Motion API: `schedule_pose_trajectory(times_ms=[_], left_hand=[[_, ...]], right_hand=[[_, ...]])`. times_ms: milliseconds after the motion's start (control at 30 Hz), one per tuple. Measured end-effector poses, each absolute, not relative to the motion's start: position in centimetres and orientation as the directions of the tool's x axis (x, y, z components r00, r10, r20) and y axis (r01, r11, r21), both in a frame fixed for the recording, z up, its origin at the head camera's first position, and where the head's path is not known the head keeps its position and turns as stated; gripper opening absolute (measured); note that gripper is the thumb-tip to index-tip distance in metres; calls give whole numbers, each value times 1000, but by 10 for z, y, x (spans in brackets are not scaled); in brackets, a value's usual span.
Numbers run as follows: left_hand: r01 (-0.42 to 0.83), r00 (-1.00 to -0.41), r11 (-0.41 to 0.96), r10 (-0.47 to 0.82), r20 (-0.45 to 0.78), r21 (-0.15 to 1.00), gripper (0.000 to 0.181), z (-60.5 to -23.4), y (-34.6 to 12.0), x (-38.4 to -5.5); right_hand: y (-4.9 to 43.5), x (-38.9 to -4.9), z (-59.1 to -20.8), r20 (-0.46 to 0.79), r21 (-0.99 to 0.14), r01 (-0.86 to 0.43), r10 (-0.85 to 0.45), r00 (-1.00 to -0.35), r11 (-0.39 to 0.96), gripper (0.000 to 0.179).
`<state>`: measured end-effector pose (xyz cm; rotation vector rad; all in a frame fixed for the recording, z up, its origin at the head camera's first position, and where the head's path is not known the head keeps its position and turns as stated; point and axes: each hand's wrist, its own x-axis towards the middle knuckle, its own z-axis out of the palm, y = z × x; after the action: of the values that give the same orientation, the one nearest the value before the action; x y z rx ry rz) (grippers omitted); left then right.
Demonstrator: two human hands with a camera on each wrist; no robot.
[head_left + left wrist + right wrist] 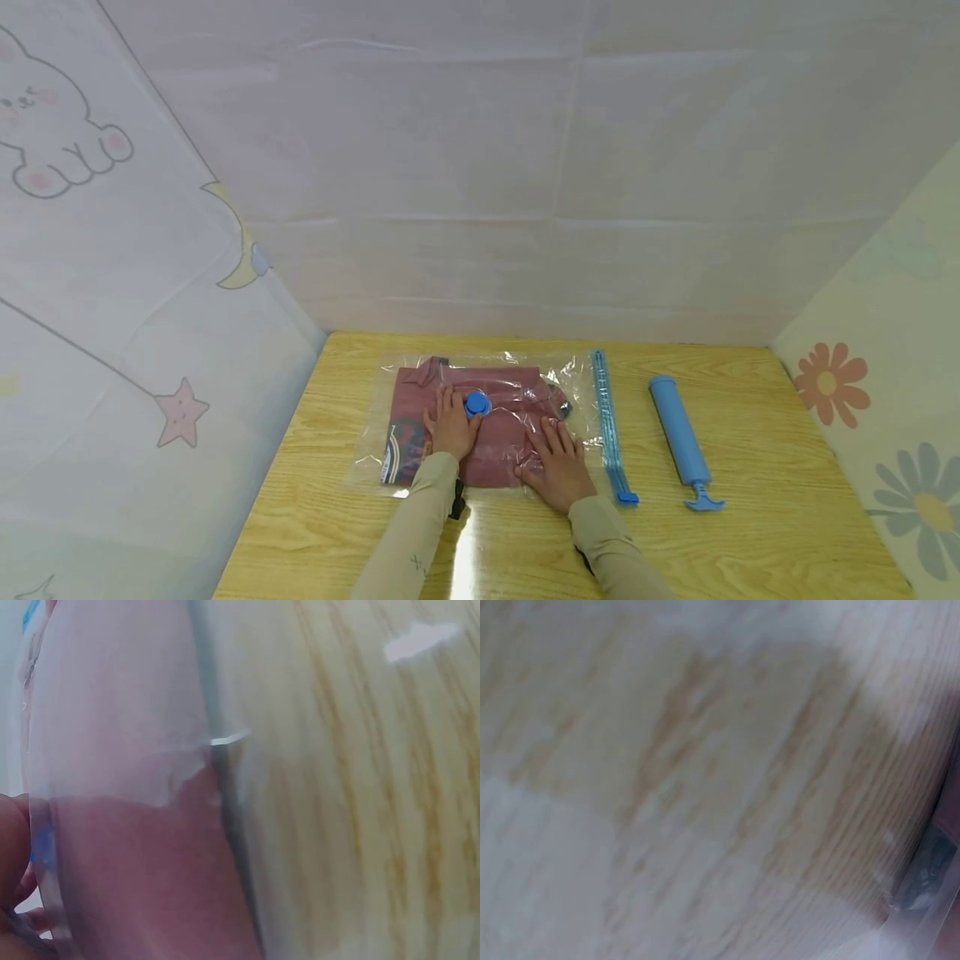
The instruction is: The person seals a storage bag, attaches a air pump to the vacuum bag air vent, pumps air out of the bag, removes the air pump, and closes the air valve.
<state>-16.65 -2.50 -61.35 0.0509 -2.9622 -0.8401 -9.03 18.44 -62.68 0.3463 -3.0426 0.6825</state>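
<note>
The clear bag (581, 367) lies flat on the desk (772, 467), a dark red garment (495, 454) inside. The left hand (453, 427) rests on the bag, fingers extended, just beside the blue cap (476, 404); the right hand (558, 468) lies nearer the zip (607, 417), fingers spread. Both hold nothing (they simply touch the plastic). The pump (681, 429) lies beyond the zip.

Wood-grain worktop (780, 533) catches a glare streak (464, 554). Behind it rises creased, pale back wall (480, 175); left of it, side wall (97, 275) printed with bear (56, 125), moon (244, 260), star (182, 413); right, opposite wall (907, 308) with flowers (826, 383).
</note>
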Motion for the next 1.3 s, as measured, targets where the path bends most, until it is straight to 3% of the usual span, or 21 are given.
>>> schedule_pose_trajectory(times_ms=[467, 800, 1300], left_hand=[[-18, -996, 837, -64, 65, 546, 34, -617, -26, -168], [4, -997, 836, -42, 70, 548, 56, -614, -24, -167], [4, -997, 843, -37, 67, 538, 44, -616, -25, -167]], right_hand=[[184, -91, -628, 42, -426, -207, -210, -977, 881, 76], [184, -91, -626, 26, -441, -199, -209, -978, 875, 77], [183, -90, -624, 13, -424, -191, -205, -979, 885, 78]])
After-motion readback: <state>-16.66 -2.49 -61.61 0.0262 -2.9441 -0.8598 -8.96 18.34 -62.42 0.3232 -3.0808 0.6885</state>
